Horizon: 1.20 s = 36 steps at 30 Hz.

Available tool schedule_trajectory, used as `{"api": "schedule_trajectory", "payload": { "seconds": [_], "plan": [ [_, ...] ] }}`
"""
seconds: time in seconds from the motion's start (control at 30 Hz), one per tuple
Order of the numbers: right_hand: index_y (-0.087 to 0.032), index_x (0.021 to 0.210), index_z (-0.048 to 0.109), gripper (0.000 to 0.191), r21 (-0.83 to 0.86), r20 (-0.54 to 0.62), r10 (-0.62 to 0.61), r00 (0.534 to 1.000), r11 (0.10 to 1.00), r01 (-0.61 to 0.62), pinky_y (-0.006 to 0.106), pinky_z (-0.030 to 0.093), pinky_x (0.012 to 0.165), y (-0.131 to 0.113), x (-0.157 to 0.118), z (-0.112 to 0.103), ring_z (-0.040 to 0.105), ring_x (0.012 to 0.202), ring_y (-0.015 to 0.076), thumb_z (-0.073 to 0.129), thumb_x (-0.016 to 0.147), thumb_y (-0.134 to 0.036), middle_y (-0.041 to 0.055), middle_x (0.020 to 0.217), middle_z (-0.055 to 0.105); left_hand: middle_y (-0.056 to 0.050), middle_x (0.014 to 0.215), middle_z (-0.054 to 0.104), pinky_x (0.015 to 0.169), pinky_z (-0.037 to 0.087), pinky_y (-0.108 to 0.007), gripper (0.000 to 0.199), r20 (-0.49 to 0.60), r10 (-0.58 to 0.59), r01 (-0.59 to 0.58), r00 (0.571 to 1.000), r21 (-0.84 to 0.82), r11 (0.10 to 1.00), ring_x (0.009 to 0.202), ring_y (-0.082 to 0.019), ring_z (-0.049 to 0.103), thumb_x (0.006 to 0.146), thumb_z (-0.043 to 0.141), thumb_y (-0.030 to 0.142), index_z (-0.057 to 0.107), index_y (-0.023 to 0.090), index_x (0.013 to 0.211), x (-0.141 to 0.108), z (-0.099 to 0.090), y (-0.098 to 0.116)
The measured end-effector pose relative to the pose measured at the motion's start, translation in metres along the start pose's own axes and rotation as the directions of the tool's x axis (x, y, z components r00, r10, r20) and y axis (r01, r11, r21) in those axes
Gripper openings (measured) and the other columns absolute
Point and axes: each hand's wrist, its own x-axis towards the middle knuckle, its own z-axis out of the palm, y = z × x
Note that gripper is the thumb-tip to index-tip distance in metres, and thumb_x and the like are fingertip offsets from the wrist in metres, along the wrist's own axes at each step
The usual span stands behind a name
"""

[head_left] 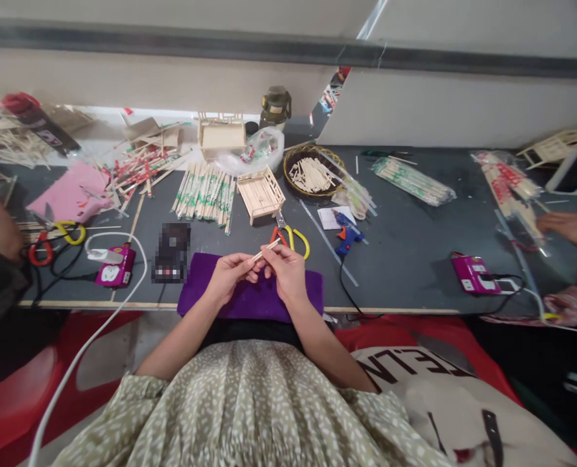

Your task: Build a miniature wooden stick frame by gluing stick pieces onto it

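Observation:
Above a purple cloth [249,301] at the table's front edge, my left hand [232,275] and my right hand [285,264] meet. Both pinch short wooden sticks [267,249], which look like pieces of chopstick and tilt up to the right. How many sticks there are I cannot make out. Scissors [295,241] with red and yellow handles lie just beyond my right hand. Behind them stands a small piece of furniture made of sticks [261,193]. Wrapped chopsticks [205,193] lie in a row to its left, and a round basket [288,175] of cut sticks is to its right.
A blue glue gun [347,235] with a black cord lies to the right, near clear glue sticks [334,250]. A blurred phone [171,253] and a purple power socket [117,267] are on the left. Other people's arms [568,230] reach in at both sides.

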Motion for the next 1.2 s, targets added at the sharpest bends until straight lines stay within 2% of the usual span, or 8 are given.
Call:
{"api": "schedule_trajectory", "payload": {
  "seconds": [0.2, 0.43, 0.6, 0.73, 0.87, 0.97, 1.1, 1.2],
  "plan": [
    [-0.019, 0.065, 0.07, 0.027, 0.133, 0.016, 0.079, 0.997, 0.988, -0.081, 0.018, 0.035, 0.037, 0.0, -0.003, 0.004, 0.052, 0.042, 0.0068, 0.086, 0.06, -0.04, -0.0024, 0.052, 0.065, -0.003, 0.062, 0.074, 0.049, 0.054, -0.019, 0.051, 0.004, -0.005, 0.005, 1.0, -0.013, 1.0, 0.045, -0.008, 0.063, 0.044, 0.101, 0.046, 0.075, 0.011, 0.07, 0.004, 0.001, 0.003],
    [-0.019, 0.066, 0.069, 0.03, 0.176, -0.057, 0.064, 0.996, 0.983, -0.053, 0.019, 0.035, 0.037, 0.003, 0.002, 0.007, 0.049, 0.039, 0.0062, 0.087, 0.059, -0.042, -0.0026, 0.052, 0.065, -0.003, 0.064, 0.074, 0.051, 0.054, -0.019, 0.049, -0.022, 0.034, -0.034, 0.999, 0.007, 0.999, 0.047, -0.008, 0.063, 0.048, 0.1, 0.045, 0.074, 0.012, 0.073, 0.01, 0.002, 0.002],
    [-0.019, 0.062, 0.068, 0.029, 0.166, -0.101, 0.033, 0.994, 0.986, -0.016, 0.019, 0.036, 0.038, 0.008, 0.013, 0.008, 0.052, 0.043, 0.0075, 0.086, 0.058, -0.042, -0.0017, 0.053, 0.065, -0.004, 0.068, 0.075, 0.055, 0.057, -0.023, 0.051, -0.096, 0.154, -0.14, 0.983, 0.138, 0.981, 0.054, -0.012, 0.068, 0.055, 0.095, 0.05, 0.076, 0.013, 0.084, 0.015, 0.008, 0.008],
    [-0.02, 0.061, 0.068, 0.029, 0.103, -0.068, -0.025, 0.997, 0.994, 0.032, 0.02, 0.036, 0.039, 0.012, 0.021, 0.01, 0.049, 0.041, 0.0072, 0.084, 0.061, -0.044, -0.0023, 0.051, 0.063, -0.003, 0.065, 0.073, 0.055, 0.056, -0.022, 0.049, -0.102, 0.213, -0.184, 0.972, 0.24, 0.953, 0.055, -0.011, 0.066, 0.054, 0.094, 0.05, 0.075, 0.012, 0.078, 0.024, 0.01, 0.014],
    [-0.02, 0.064, 0.069, 0.03, 0.038, -0.04, -0.041, 0.998, 0.998, 0.042, 0.021, 0.037, 0.039, 0.014, 0.035, 0.011, 0.049, 0.042, 0.0077, 0.082, 0.063, -0.047, -0.0029, 0.052, 0.063, -0.002, 0.061, 0.07, 0.049, 0.052, -0.021, 0.047, -0.129, 0.259, -0.216, 0.957, 0.277, 0.936, 0.053, -0.011, 0.062, 0.051, 0.094, 0.048, 0.074, 0.012, 0.073, 0.036, 0.007, 0.017],
    [-0.02, 0.07, 0.068, 0.032, 0.058, -0.082, -0.034, 0.996, 0.998, 0.039, 0.019, 0.038, 0.039, 0.015, 0.052, 0.013, 0.053, 0.044, 0.0075, 0.083, 0.064, -0.048, -0.0041, 0.056, 0.064, 0.001, 0.061, 0.066, 0.045, 0.05, -0.019, 0.047, -0.185, 0.307, -0.26, 0.933, 0.24, 0.935, 0.053, -0.01, 0.06, 0.052, 0.093, 0.05, 0.071, 0.014, 0.072, 0.048, 0.002, 0.02],
    [-0.021, 0.072, 0.058, 0.034, 0.141, -0.142, 0.042, 0.989, 0.99, -0.021, 0.015, 0.038, 0.037, 0.015, 0.077, 0.017, 0.064, 0.05, 0.0086, 0.081, 0.073, -0.045, -0.0041, 0.064, 0.069, 0.005, 0.064, 0.06, 0.045, 0.045, -0.014, 0.044, -0.287, 0.361, -0.323, 0.887, 0.173, 0.931, 0.053, -0.005, 0.055, 0.058, 0.091, 0.047, 0.062, 0.017, 0.074, 0.068, -0.007, 0.022],
    [-0.02, 0.07, 0.055, 0.033, 0.17, -0.145, 0.092, 0.985, 0.983, -0.066, 0.014, 0.039, 0.038, 0.014, 0.089, 0.02, 0.067, 0.052, 0.009, 0.078, 0.079, -0.041, -0.0045, 0.061, 0.067, 0.005, 0.067, 0.061, 0.047, 0.045, -0.014, 0.038, -0.321, 0.358, -0.329, 0.877, 0.142, 0.934, 0.053, -0.005, 0.055, 0.066, 0.087, 0.04, 0.059, 0.018, 0.078, 0.081, -0.011, 0.024]
  ]
}}
